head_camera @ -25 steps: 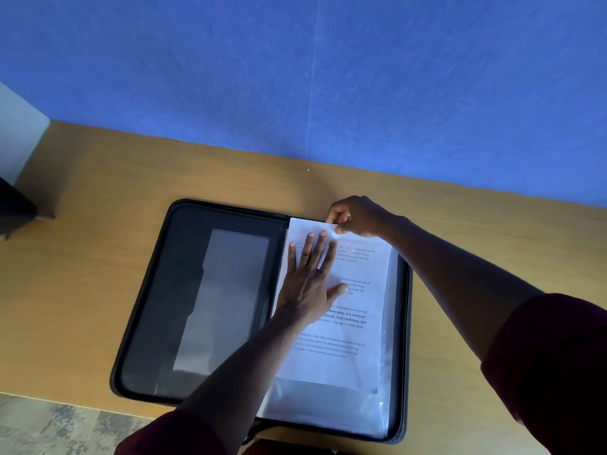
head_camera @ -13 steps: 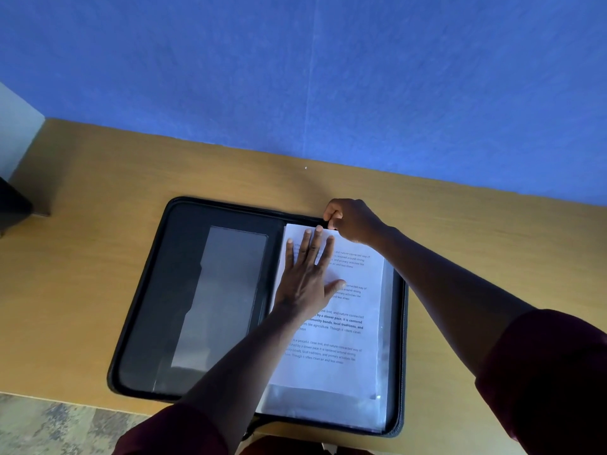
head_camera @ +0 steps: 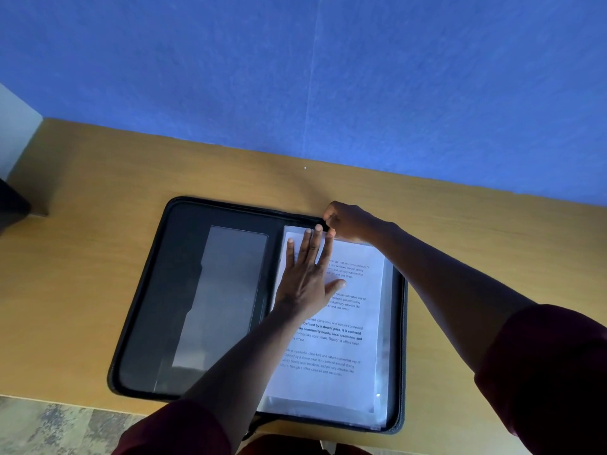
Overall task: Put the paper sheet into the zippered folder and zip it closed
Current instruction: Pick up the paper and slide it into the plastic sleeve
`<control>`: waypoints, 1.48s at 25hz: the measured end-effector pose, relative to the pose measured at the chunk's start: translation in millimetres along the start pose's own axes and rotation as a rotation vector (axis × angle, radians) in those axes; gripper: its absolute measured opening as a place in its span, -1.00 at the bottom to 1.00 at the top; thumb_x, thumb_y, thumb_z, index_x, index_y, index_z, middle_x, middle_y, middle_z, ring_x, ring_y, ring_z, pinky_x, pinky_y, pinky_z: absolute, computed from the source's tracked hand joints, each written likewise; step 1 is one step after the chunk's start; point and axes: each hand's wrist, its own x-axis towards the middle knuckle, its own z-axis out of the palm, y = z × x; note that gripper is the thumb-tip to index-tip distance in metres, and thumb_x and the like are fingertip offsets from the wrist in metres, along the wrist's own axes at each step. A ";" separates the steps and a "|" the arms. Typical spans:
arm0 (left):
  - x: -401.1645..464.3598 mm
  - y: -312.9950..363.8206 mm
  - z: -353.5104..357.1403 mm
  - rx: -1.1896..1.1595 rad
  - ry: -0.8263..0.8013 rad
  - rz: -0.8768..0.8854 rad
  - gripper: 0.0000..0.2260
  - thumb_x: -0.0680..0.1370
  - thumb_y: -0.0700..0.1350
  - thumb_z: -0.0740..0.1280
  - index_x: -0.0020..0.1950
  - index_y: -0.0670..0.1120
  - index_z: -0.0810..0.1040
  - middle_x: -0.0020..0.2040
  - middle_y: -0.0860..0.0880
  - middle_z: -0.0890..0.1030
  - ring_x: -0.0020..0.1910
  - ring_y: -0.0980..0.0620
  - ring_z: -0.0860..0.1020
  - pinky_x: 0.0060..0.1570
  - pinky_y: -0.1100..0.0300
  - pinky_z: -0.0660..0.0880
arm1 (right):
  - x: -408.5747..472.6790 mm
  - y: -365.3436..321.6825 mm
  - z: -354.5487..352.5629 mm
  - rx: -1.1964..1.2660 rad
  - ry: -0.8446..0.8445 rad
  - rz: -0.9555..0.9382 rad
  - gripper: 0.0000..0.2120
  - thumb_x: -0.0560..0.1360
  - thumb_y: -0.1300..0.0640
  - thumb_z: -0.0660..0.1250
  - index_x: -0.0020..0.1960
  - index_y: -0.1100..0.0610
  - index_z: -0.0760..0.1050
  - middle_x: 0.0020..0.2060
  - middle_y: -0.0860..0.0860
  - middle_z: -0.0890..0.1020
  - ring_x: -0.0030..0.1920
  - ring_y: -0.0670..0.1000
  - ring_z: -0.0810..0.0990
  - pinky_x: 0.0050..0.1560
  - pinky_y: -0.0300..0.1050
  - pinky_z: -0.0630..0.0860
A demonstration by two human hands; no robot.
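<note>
A black zippered folder (head_camera: 154,290) lies open flat on the wooden table (head_camera: 82,257). Its left half carries a grey plastic pocket (head_camera: 223,300). On its right half lies the printed paper sheet (head_camera: 348,339), inside or on clear plastic sleeves; I cannot tell which. My left hand (head_camera: 307,277) presses flat on the sheet's upper left, fingers spread. My right hand (head_camera: 348,223) is curled at the sheet's top edge by the folder's far rim, fingertips pinched there; what they pinch is hidden.
A blue wall (head_camera: 328,77) rises right behind the table. A dark object (head_camera: 11,208) sits at the far left edge. Patterned floor (head_camera: 49,428) shows below the table's near edge.
The sheet has slid down and sits lower in the right half. Both hands stay at its top, the right hand shifted slightly toward the folder's far rim.
</note>
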 end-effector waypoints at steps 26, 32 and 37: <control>-1.5 1.4 -4.3 0.039 -0.050 -0.010 -0.20 0.59 0.34 0.04 0.63 -0.07 -0.21 0.61 -0.15 -0.31 0.60 -0.16 -0.25 0.53 -0.22 -0.22 | -66.9 72.0 12.1 -0.045 0.399 0.063 -0.70 0.51 0.14 0.34 0.23 0.05 0.45 0.09 0.04 0.60 0.06 0.09 0.59 0.03 0.01 0.57; -26.2 5.8 0.5 0.047 -0.056 -0.026 -0.25 0.62 0.28 0.08 0.64 -0.05 -0.18 0.62 -0.14 -0.28 0.60 -0.17 -0.25 0.55 -0.17 -0.20 | -91.6 69.1 50.6 -0.150 0.504 0.019 -0.59 0.49 0.21 0.37 0.32 0.15 0.43 0.28 0.10 0.52 0.35 0.14 0.41 0.31 0.01 0.41; -64.2 11.2 3.3 0.048 -0.056 -0.077 -0.27 0.63 0.25 0.09 0.64 -0.06 -0.15 0.62 -0.15 -0.27 0.60 -0.16 -0.24 0.57 -0.13 -0.13 | -117.4 62.1 83.7 -0.153 0.504 0.022 -0.40 0.52 0.20 0.35 0.50 0.17 0.22 0.55 0.13 0.20 0.49 0.16 0.27 0.41 0.06 0.35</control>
